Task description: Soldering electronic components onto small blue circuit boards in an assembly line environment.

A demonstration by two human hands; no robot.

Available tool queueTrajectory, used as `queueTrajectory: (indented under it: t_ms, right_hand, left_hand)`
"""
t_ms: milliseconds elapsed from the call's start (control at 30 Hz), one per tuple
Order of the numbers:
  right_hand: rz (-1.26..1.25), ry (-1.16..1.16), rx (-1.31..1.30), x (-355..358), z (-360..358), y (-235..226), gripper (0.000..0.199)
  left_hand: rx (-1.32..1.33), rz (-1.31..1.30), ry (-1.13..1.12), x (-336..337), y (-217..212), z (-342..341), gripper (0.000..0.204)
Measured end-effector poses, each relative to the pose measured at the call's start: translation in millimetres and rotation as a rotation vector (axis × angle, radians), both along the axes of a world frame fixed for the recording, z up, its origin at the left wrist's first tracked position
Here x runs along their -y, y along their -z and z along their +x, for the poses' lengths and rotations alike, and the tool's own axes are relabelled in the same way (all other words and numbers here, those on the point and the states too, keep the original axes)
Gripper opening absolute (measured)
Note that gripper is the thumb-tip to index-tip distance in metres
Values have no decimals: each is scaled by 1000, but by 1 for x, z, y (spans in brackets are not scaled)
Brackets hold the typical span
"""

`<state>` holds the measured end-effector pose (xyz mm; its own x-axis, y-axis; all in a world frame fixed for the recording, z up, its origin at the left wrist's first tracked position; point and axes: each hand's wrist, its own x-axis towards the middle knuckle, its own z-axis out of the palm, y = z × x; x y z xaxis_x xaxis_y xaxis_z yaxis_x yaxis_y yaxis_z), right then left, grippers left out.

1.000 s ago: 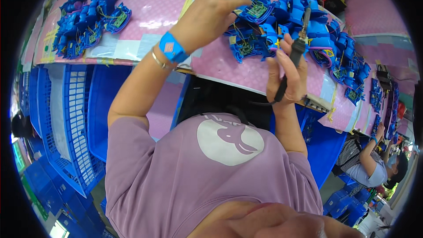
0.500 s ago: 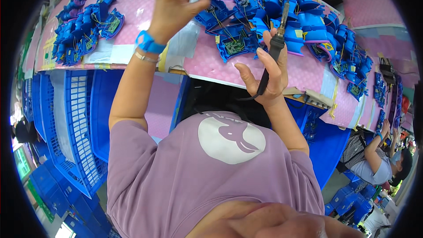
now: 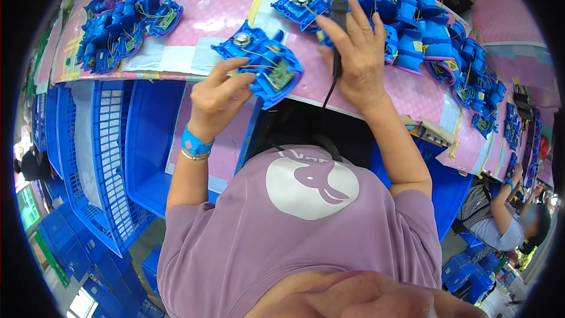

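The blue shell (image 3: pixel 259 91) lies open-side up at the front of the table, its lower corner projecting past the near edge. It carries a round speaker-like part (image 3: pixel 242 39) at one end and a green circuit board (image 3: pixel 281 76) at the other, with thin wires (image 3: pixel 268 57) running between. The left hand (image 3: pixel 215 97) has its fingertips at the shell's left side, beside the wires; whether they are clamped on the plastic or merely touch it cannot be told. The right hand (image 3: pixel 362 65) is closed around a black-handled soldering iron (image 3: pixel 339 7), metal tip directed away from the person and well apart from the board. In this inspector's judgement, the shell is best brought fully onto the table before any heat is applied — an overhanging corner invites tipping. The left fingers are better on the plastic rim than on the leads, since a tug could strain the joints. The iron's cord (image 3: pixel 330 93) needs to hang free of the shell, and its tip to pass clear of wires and fingers. A second blue shell (image 3: pixel 288 7) sits just beyond, near the iron; more blue housings (image 3: pixel 409 6) crowd the right — so working clearance there is judged tight.
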<state>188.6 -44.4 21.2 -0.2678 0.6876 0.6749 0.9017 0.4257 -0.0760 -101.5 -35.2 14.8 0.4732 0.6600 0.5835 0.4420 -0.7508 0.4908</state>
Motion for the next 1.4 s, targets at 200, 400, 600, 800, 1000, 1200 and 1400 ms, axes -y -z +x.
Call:
queueTrajectory:
  t_ms: [200, 400, 600, 800, 1000, 1200, 1400]
  right_hand:
    - [60, -74, -29, -11, 5, -6, 42]
    - [11, -276, -358, 30, 20, -11, 31]
    - [-56, -119, -468, 93, 25, 2, 38]
    - [-198, -119, -551, 92, 3, 20, 41]
    - [-130, -208, -550, 88, -10, 32, 31]
    - [-44, -126, -490, 85, -21, 34, 28]
    - [18, -165, -336, 83, -17, 31, 29]
  left_hand:
    - [-39, -18, 117, 3, 7, 43, 30]
    - [99, -115, 68, 20, 10, 63, 36]
    - [309, -538, -188, 31, 9, 44, 34]
    - [466, -901, -146, 23, 10, 50, 39]
    - [549, -1020, 15, 18, 15, 47, 51]
    - [1119, -1099, 87, 24, 3, 45, 48]
    - [519, -549, -62, 6, -4, 34, 30]
